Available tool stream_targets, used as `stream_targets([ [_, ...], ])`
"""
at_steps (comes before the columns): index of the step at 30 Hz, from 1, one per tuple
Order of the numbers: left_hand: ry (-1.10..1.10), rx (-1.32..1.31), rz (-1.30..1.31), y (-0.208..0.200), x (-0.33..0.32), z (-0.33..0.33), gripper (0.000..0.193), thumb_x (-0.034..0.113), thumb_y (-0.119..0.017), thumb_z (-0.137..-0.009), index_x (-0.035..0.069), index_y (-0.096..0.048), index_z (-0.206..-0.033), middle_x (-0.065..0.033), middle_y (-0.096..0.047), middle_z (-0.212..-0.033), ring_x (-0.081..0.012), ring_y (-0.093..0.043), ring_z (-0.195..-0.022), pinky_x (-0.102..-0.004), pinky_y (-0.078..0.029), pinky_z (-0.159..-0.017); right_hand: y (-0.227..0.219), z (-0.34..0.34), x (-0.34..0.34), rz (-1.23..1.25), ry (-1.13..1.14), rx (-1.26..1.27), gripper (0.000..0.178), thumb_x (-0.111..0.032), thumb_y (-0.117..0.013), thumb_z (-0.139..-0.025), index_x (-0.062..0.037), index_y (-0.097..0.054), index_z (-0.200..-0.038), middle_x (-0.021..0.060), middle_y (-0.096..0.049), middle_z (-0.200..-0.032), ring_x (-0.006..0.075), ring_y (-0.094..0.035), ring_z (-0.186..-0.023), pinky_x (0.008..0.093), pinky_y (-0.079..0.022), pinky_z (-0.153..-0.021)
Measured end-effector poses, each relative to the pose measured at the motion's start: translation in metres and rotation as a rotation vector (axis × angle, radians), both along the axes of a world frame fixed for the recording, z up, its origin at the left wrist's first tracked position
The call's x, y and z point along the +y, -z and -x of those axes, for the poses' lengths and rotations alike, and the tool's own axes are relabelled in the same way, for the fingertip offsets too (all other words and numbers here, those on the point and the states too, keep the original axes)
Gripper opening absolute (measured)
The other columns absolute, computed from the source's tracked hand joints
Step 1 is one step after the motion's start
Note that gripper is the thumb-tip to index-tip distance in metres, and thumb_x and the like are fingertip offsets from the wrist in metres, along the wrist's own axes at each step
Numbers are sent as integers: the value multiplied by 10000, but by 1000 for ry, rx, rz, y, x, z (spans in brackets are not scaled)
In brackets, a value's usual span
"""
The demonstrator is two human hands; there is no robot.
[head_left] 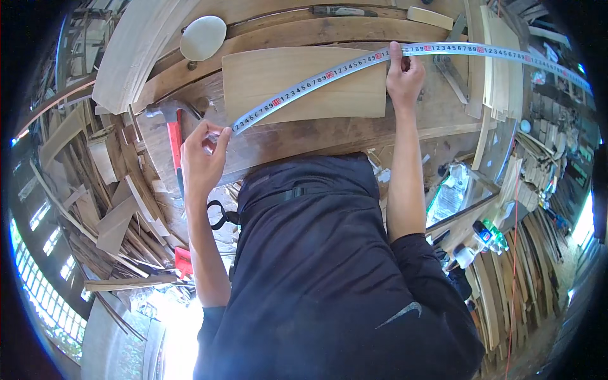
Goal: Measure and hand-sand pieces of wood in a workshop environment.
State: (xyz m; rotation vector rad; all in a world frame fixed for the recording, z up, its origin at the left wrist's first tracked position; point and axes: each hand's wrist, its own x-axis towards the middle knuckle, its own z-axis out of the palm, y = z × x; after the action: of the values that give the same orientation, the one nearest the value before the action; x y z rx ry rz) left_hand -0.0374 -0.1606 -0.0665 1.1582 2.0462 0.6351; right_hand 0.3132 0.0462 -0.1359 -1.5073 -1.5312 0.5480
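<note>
A silver steel tape measure (354,66) stretches in an arc over a pale, thin wooden board (304,107) on the workbench. Thumb and fingers of my left hand (204,155) pinch the tape's near-left end, just off the board's lower left corner. Past the board's right edge, my right hand (405,82) is closed around the blade, thumb on top. From there the blade runs on to the far right of the view; its case cannot be made out. Left of my left hand lies a hammer (175,142) with a red and black handle.
A white oval disc (202,38) and long pale boards (136,54) lie at the back left. A dark-handled tool (344,11) rests at the back of the bench (278,149). Wood scraps (120,202) are heaped to the left; planks (506,297) and a green bottle (497,237) are right.
</note>
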Motion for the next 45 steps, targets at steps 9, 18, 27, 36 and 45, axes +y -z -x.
stream_targets([
  [9,-53,-39,-101,-16,32,16,176,194,-757,-989,23,-720,-966,-35,-747,-881,-88,-652,-720,-262,-477,-648,-14,-20,-36,-21,82,-17,436,-383,-729,-1028,9,-700,-839,6,-564,-634,93,-450,-577,312,-342,-521],
  [18,-45,-100,-311,15,94,12,173,169,-728,-1004,-1,-716,-1033,-69,-771,-908,-120,-734,-847,-273,-542,-751,-6,-31,-126,38,249,39,399,-313,-679,-1069,-10,-641,-812,-13,-555,-645,63,-460,-577,279,-332,-518],
  [27,-33,69,-298,24,116,4,185,209,-756,-983,34,-745,-1040,-68,-748,-835,-117,-673,-752,-288,-523,-714,-3,-13,-142,-39,280,28,336,-263,-693,-1063,-16,-639,-840,4,-536,-655,79,-429,-569,290,-324,-511],
  [36,-53,53,-342,30,115,9,184,223,-760,-987,46,-747,-1038,-54,-724,-800,-108,-642,-736,-289,-522,-716,0,-12,-147,49,277,22,325,-278,-737,-1035,-19,-654,-857,-1,-556,-673,71,-438,-585,269,-338,-517],
  [45,-63,13,-355,32,111,7,172,195,-759,-989,31,-734,-1035,-44,-729,-811,-91,-639,-742,-276,-518,-711,2,-14,-150,75,272,64,317,-269,-736,-1035,-14,-659,-863,7,-590,-707,81,-472,-608,272,-364,-533],
])
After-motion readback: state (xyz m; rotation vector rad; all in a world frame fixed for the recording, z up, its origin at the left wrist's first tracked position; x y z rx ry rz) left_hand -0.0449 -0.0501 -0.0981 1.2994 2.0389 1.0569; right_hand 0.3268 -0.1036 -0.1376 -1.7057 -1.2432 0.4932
